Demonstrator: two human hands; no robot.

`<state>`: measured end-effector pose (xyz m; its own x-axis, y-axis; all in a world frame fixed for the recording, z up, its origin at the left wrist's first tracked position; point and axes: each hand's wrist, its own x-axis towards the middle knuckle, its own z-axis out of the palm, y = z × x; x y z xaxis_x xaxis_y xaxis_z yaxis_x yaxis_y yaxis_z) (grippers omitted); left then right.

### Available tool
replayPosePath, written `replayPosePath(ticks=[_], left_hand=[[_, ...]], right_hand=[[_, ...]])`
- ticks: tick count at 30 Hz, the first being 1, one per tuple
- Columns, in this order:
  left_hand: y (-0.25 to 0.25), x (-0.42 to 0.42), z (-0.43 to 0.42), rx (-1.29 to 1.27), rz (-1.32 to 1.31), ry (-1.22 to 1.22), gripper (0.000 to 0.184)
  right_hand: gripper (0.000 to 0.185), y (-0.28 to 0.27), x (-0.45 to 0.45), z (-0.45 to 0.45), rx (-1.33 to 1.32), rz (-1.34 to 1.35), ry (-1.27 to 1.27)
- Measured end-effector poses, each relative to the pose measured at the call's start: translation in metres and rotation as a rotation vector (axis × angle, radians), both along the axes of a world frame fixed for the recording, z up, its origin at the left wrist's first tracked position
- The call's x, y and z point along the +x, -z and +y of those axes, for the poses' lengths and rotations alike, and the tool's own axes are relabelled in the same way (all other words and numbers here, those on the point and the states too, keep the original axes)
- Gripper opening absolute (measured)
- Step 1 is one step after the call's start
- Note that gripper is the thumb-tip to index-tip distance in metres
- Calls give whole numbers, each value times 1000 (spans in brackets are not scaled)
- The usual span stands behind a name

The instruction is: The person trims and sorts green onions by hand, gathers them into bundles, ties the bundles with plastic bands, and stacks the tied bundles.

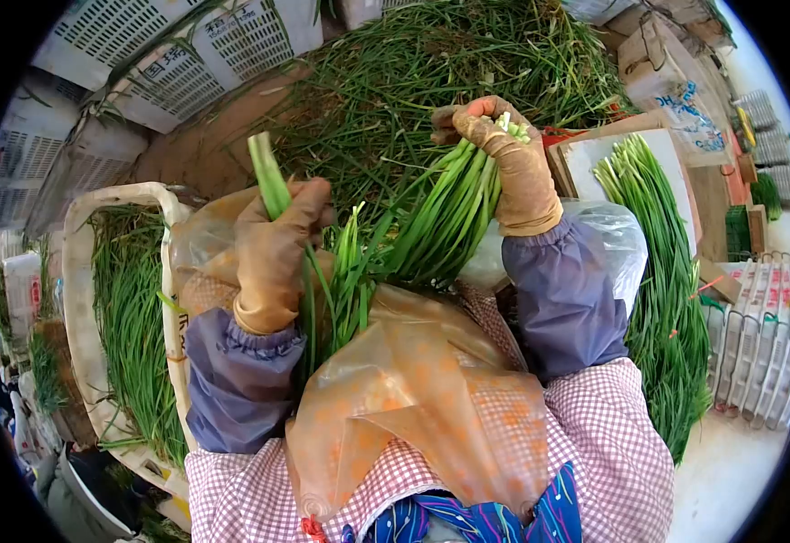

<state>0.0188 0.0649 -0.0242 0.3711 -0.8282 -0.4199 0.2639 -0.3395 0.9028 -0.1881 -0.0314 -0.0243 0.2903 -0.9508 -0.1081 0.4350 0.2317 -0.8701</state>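
Observation:
Both of my hands wear brown-stained gloves. My left hand (277, 249) is closed around a few garlic chive stalks (269, 172), whose pale, slightly blurred ends point up and away from me. Higher up on the right, my right hand (523, 181) grips a thick bunch of garlic chives (445, 213). Its white cut ends stick out by the thumb, and the green leaves hang down toward my lap. Between the hands, more loose chives (347, 285) lie against the orange-tinted plastic apron (404, 362) over my lap.
To my left stands a white basket (76, 262) of long chives. A heap of loose green trimmings (431, 68) covers the floor ahead. White slotted crates (164, 81) line the far left. Neatly laid chives (665, 299) extend along my right, near a cardboard box (675, 90).

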Motion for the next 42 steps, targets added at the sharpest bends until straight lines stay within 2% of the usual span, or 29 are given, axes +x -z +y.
replayPosePath(ticks=[1, 3, 4, 9, 11, 15, 19, 22, 24, 25, 27, 29, 31, 32, 33, 34, 35, 37, 38, 39, 40, 41, 42], left_hand=[[-2, -5, 1, 2, 0, -5, 22], [-5, -18, 0, -92, 47, 146, 28], [-10, -25, -2, -55, 79, 195, 28], [1, -44, -12, -9, 156, 178, 17], [5, -43, -11, 0, 225, 116, 15], [6, -40, -6, 3, 133, 35, 10], [8, -22, 1, -17, 38, 36, 15], [-1, -12, 1, 13, 31, -155, 22], [2, 25, -4, -11, 14, -367, 18], [4, 44, -1, -11, 14, -367, 18], [10, 72, -1, -161, 382, -263, 21], [11, 72, -2, -176, 363, -259, 23], [-4, 51, -3, 8, 241, -160, 23], [-16, 22, 2, 33, 518, 55, 23], [0, 19, 7, 44, 541, 80, 38], [2, 17, 6, 20, 588, 83, 37], [-1, 5, 7, -4, 510, 179, 37], [5, 7, 5, -91, 677, 227, 31], [7, 3, 5, -91, 675, 231, 31], [8, 0, 6, -128, 415, 287, 31], [8, -2, 8, -145, 283, 320, 32], [8, -3, 11, -158, 148, 348, 32], [6, -4, 15, -87, 318, 320, 35]], right_hand=[[7, 1, 3, 2, 2, 0, -5], [7, 4, 10, 6, -2, 36, 11], [7, 4, 13, 8, -4, 22, -11], [7, 4, 19, 19, 15, 22, -36], [6, 7, 17, 21, -78, 70, -38], [10, 10, 8, 17, -31, -45, -33], [10, 11, 4, 14, -29, -53, 26], [5, 9, -2, 13, 14, -102, 92], [4, 14, -16, 6, -37, -100, 118], [4, 19, -19, 4, -71, -110, 132], [4, 14, -23, 1, -123, -126, 155], [4, 9, -17, 6, -109, -181, 101], [4, 3, -19, 13, -61, -188, 82], [5, 4, -19, 12, -91, -185, 19], [6, 6, -13, 12, -121, -184, -37], [8, 0, -10, 15, -128, -148, 11], [8, 0, -16, 14, -115, -36, -20], [8, -3, -15, 14, -140, 100, -34], [11, -5, -14, 16, -140, 193, -131], [14, -7, -9, 19, -138, 283, -227], [18, -7, 6, 20, -143, 196, -333], [19, -12, 6, 21, -113, 279, -355], [20, -9, 16, 19, -90, 263, -367]])
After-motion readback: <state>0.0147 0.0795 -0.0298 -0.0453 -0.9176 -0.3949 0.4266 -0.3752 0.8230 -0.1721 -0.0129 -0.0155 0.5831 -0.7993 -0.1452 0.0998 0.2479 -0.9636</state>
